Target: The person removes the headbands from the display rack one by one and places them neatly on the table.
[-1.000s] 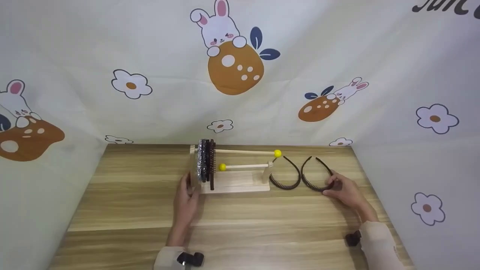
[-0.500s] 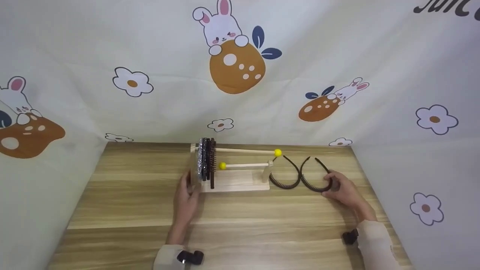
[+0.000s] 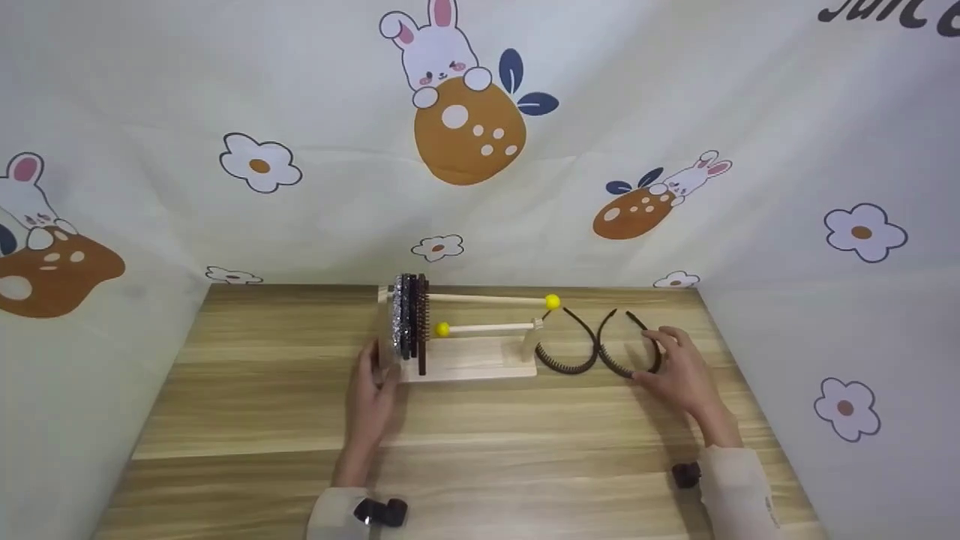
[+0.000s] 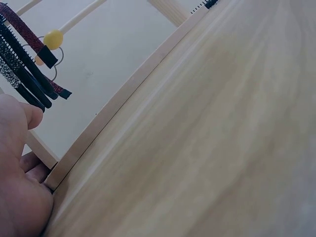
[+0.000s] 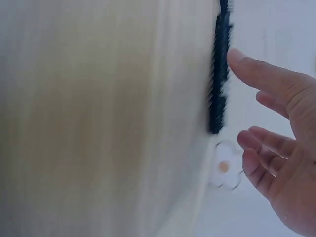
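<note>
My left hand (image 3: 375,394) holds the left end of a wooden headband stand (image 3: 472,360); its thumb shows beside the upright in the left wrist view. Several headbands (image 3: 410,319), some glittery silver and some dark toothed ones, hang on the stand's upper rod by that upright. Two dark toothed headbands lie on the table right of the stand: the nearer one to it (image 3: 568,370) and the far-right one (image 3: 611,365). My right hand (image 3: 684,375) is over the far-right headband with fingers spread. In the right wrist view the thumb is close to the headband (image 5: 219,79); contact is unclear.
The stand has two rods tipped with yellow balls, an upper ball (image 3: 553,302) and a lower ball (image 3: 442,329). A patterned cloth (image 3: 337,225) walls the back and sides of the wood-grain table (image 3: 525,450).
My right hand has loosened from the far-right headband and shifted slightly left and up, its fingers farther apart. My left hand stays on the stand.
</note>
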`<move>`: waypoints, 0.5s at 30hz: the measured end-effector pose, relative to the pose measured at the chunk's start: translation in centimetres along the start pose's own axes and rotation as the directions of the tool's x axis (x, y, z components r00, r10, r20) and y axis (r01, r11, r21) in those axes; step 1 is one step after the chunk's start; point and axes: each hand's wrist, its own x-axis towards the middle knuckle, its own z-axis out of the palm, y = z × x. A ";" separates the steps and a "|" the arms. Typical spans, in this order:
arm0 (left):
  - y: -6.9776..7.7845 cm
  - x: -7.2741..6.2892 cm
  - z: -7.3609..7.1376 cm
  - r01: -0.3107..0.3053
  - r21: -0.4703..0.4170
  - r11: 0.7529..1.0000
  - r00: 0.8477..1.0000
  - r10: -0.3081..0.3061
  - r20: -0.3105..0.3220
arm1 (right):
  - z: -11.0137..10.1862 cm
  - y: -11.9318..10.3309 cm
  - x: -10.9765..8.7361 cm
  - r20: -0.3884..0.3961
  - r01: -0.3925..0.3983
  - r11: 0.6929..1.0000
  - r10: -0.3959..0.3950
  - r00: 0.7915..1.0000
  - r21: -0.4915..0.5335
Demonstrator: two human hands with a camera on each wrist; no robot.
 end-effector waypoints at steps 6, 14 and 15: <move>0.0 0.1 -0.2 0.024 0.023 0.999 1.000 -0.024 0.006 | 0.5 -5.0 0.5 -0.218 0.077 0.997 -0.072 0.973 0.017; 0.0 -0.1 -0.2 0.046 0.029 0.999 0.999 -0.046 0.013 | 1.8 -10.7 0.8 -0.364 0.282 0.953 -0.225 0.904 0.111; 0.0 -0.1 -0.2 0.051 0.025 0.998 0.999 -0.052 0.013 | 2.0 -11.2 0.8 -0.368 0.308 0.943 -0.243 0.897 0.129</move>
